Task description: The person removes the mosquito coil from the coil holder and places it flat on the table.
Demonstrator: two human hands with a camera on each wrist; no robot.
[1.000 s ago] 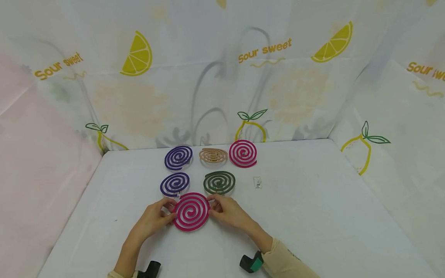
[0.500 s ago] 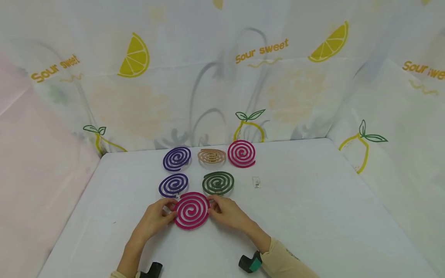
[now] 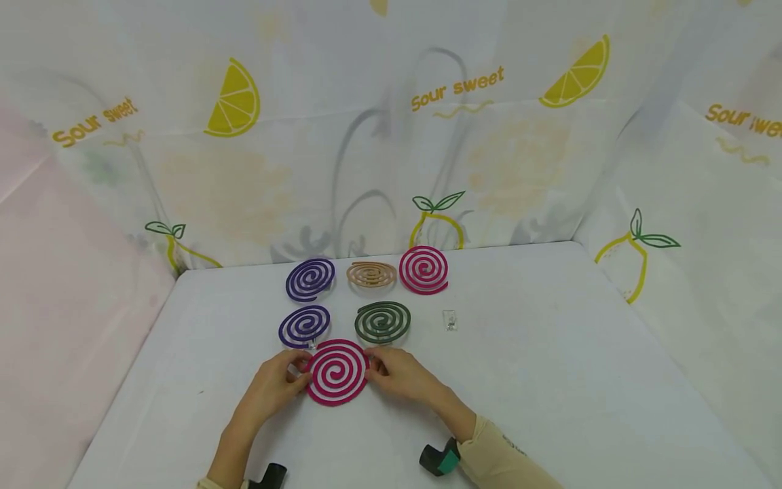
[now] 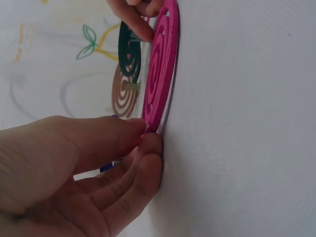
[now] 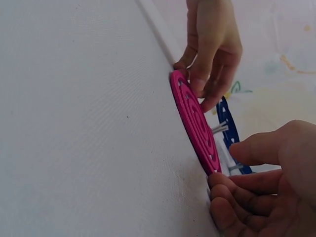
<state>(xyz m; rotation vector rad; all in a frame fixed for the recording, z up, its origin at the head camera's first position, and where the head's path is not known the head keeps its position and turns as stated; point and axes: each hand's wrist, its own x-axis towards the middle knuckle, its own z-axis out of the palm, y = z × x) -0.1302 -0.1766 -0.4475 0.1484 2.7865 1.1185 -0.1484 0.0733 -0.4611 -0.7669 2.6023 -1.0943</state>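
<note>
A pink mosquito coil (image 3: 334,374) lies flat or nearly flat just above the white table, between both hands. My left hand (image 3: 271,384) pinches its left edge between thumb and fingers, as the left wrist view also shows. At the right edge my right hand (image 3: 400,373) holds the rim with curled fingers; in the right wrist view one raised digit stands apart from the coil. Right behind it stand a purple coil (image 3: 305,327) and a green coil (image 3: 382,322). A thin metal stand (image 5: 219,128) shows behind the pink coil in the right wrist view.
A back row holds another purple coil (image 3: 310,279), a tan coil (image 3: 371,274) and a second pink coil (image 3: 423,269), close to the printed backdrop. To the right of the green coil lies a small clear packet (image 3: 450,320). Cloth walls border the table.
The head view has drifted slightly, moving the whole scene a little left. Both hands keep hold of the pink coil, which has barely moved.
</note>
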